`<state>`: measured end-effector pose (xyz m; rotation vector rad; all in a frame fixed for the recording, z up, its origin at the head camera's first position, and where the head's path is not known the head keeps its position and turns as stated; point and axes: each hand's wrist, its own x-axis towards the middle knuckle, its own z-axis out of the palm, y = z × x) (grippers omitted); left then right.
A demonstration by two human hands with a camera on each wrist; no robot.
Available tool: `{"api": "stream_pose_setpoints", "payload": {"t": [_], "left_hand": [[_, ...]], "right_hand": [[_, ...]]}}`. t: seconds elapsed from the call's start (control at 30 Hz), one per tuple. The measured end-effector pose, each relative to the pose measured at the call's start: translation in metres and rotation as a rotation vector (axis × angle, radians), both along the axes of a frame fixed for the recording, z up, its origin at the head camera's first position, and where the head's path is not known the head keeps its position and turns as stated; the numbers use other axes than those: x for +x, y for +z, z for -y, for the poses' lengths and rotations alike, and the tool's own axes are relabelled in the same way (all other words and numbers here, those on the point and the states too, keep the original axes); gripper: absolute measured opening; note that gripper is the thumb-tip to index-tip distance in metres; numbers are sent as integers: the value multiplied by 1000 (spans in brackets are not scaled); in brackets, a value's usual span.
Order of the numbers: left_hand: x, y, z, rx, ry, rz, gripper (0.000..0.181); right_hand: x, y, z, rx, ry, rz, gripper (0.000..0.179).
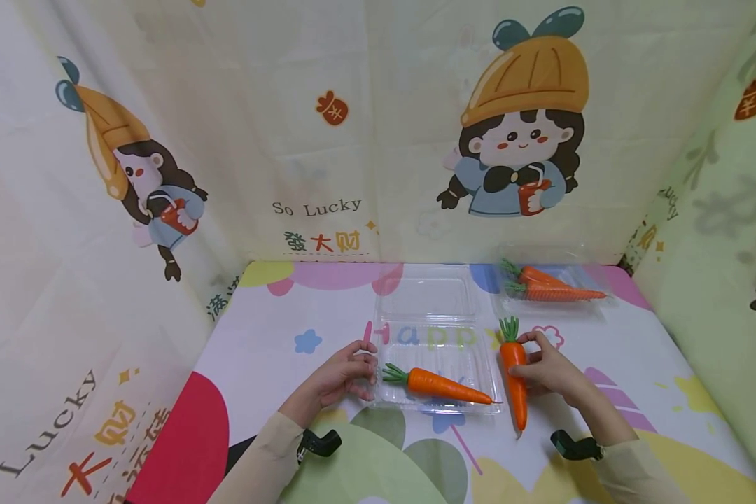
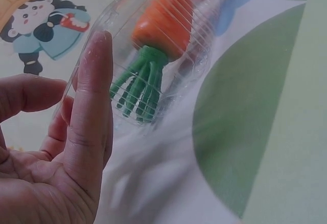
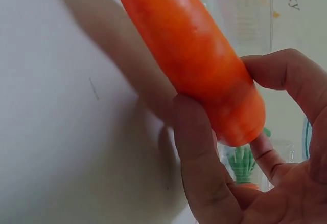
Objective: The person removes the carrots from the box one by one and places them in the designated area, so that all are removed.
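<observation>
The desk (image 1: 264, 371), covered in a printed cloth, runs back to the far cloth wall (image 1: 390, 161), with more hanging cloth at left and right. Its left edge lies well apart from the left hand (image 1: 339, 371); plain white cloth and a blue star print fill the stretch between. Near the far edge lies the lid (image 1: 425, 294) of a clear box (image 1: 472, 357), folded back and flat, leaving only a thin strip of desk behind it. At far right, a second box (image 1: 573, 271) with two carrots (image 1: 544, 276) sits just beside the lid, so room between them is narrow. To the right of the right hand (image 1: 551, 367), the printed desk surface widens toward the near side.

The left hand's grip pinches the left edge of the clear box. The right hand's grip holds a carrot (image 1: 511, 358) by its thick upper half, thumb on one side, fingers on the other. It is just right of the box, leaves far, tip near; whether it touches the desk cannot be told. It is smooth, glossy orange, tapering to a thin tip, with stubby green stalks. A similar carrot (image 1: 441, 385) lies inside the box, leaves left, tip at the right wall.
</observation>
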<state>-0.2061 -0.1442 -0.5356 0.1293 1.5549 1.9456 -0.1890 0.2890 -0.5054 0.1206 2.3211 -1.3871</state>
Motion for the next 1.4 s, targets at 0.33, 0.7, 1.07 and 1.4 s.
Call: {"api": "stream_pose_setpoints", "payload": {"t": [0.33, 0.7, 1.07, 1.4], "left_hand": [[-1, -1, 0, -7, -4, 1, 32], [-1, -2, 0, -6, -10, 4, 32], [0, 2, -1, -6, 0, 10, 32], [0, 2, 0, -13, 3, 8, 33]], "right_hand": [[2, 1, -2, 16, -15, 10, 75], [0, 6, -10, 105, 13, -50, 79], [-2, 14, -13, 148, -19, -98, 70], [-3, 23, -12, 135, -54, -126, 66]]}}
